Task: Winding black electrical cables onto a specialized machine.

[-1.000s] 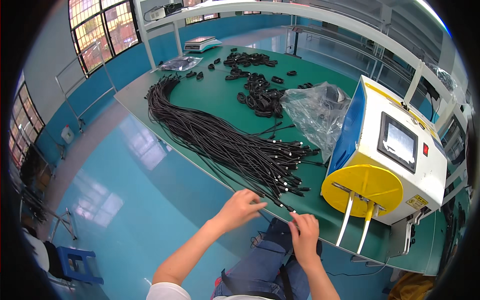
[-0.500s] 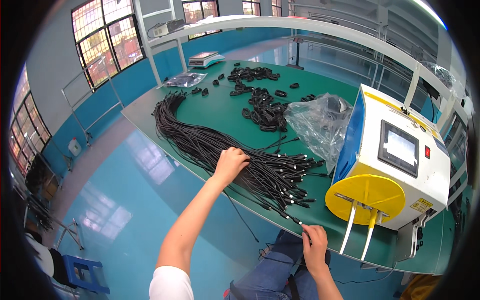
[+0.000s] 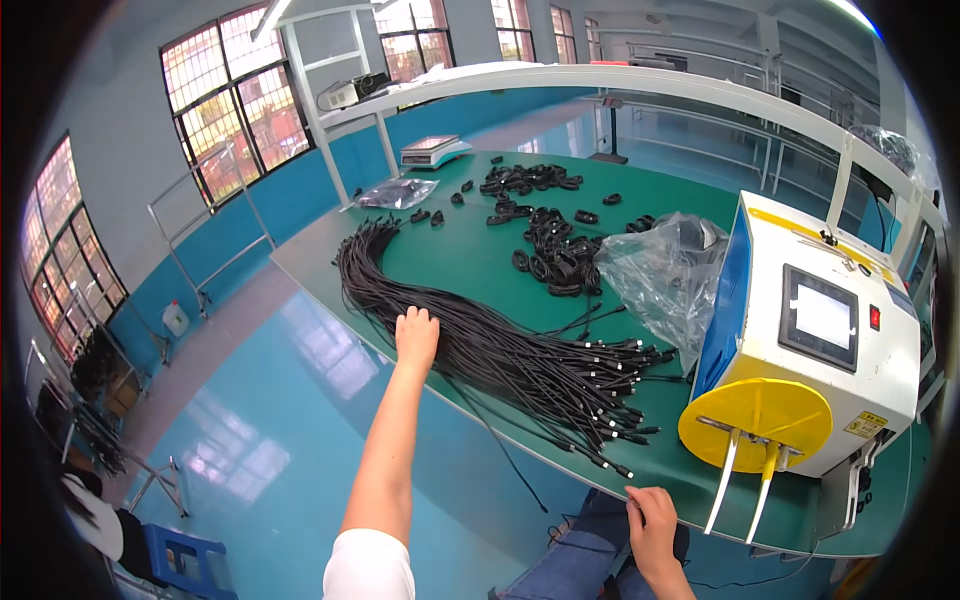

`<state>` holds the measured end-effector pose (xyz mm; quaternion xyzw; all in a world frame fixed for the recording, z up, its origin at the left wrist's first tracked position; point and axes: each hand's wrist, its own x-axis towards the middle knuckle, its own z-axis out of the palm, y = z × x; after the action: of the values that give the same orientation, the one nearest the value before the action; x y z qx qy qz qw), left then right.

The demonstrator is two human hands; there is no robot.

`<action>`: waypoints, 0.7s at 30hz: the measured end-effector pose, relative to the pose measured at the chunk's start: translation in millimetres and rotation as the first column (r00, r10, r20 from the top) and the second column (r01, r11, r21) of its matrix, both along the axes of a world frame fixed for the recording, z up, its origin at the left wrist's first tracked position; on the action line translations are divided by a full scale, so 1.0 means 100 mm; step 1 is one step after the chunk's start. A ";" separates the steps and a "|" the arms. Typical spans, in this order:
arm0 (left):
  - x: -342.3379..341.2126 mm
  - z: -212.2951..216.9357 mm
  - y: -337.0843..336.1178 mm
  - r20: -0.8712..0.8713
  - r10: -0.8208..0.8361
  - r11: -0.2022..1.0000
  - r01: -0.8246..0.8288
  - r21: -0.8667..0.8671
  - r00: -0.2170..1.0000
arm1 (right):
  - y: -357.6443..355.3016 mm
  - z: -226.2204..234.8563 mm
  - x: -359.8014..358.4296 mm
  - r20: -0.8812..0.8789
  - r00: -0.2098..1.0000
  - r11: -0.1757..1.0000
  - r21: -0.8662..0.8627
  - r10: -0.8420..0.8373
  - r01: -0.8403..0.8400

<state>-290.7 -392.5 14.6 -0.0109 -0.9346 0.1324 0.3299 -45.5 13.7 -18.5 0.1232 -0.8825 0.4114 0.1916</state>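
Note:
A long bundle of thin black cables (image 3: 470, 335) lies across the table, its many small plug ends fanned out toward the right, some with pale tips. My left hand (image 3: 417, 337) is on the near edge of the bundle, fingers curled down over the cables; what lies under the fingertips is hidden. By the table's front edge, my right hand (image 3: 655, 520) has its thumb and forefinger apart with nothing visible between them. Just beyond its fingertips is one cable's plug end (image 3: 624, 472). A single cable (image 3: 505, 455) hangs over the front edge.
A white machine (image 3: 820, 330) with a screen and a yellow disc (image 3: 755, 425) bearing two prongs stands at right. Behind the bundle lie coiled black cables (image 3: 555, 245) and a clear plastic bag (image 3: 665, 270). A scale (image 3: 434, 151) stands at the far edge, below a white shelf frame (image 3: 600, 76).
My left hand has slid left along the bundle. My right hand has let go of the cable's plug end and drawn slightly away. The whole view has shifted a little.

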 end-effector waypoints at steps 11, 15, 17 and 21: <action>0.77 0.38 1.18 -0.015 -0.799 0.595 0.793 0.132 0.602 | -0.42 0.37 -0.11 -0.137 0.989 0.998 -0.011 0.061 -0.063; 1.32 0.45 1.68 0.019 -0.911 0.394 0.856 0.334 0.412 | -0.46 0.50 -0.01 -0.260 0.965 0.995 -0.084 0.037 -0.061; 1.46 0.45 1.77 -0.042 -0.875 0.432 0.816 0.385 0.483 | -0.41 0.55 0.11 -0.336 0.929 0.978 -0.079 0.156 -0.193; 1.72 0.73 1.92 -0.115 -0.856 0.270 0.625 0.732 0.505 | -0.40 0.68 0.20 0.073 0.984 0.921 -0.368 0.164 -0.126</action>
<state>-118.5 -200.9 87.8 -0.3475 -0.8260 -0.4051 0.1812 -25.4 -26.5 49.7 0.1297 -0.7888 0.5856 0.1345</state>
